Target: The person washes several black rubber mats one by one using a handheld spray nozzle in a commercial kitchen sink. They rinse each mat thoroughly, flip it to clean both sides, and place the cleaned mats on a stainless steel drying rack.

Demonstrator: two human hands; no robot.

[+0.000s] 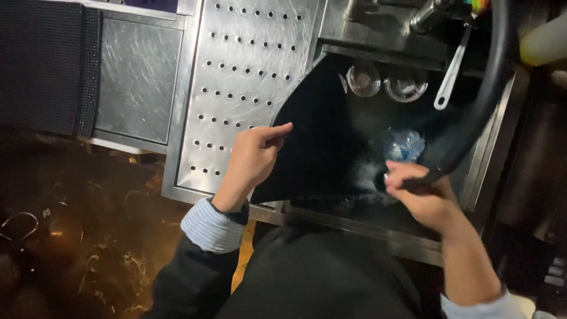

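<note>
Pinching black sheet [319, 136] edge, left hand [254, 156]; right hand [422, 198] closed round black hose [478, 112]. Keep both grips firm, sheet taut.

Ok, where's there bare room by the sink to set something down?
The perforated steel drainboard is bare above the left hand, and so is the flat steel panel between it and the black mat. The sink basin is crowded: two upturned glasses, a white spoon, the black sheet, and the right hand gripping the black hose.
</note>
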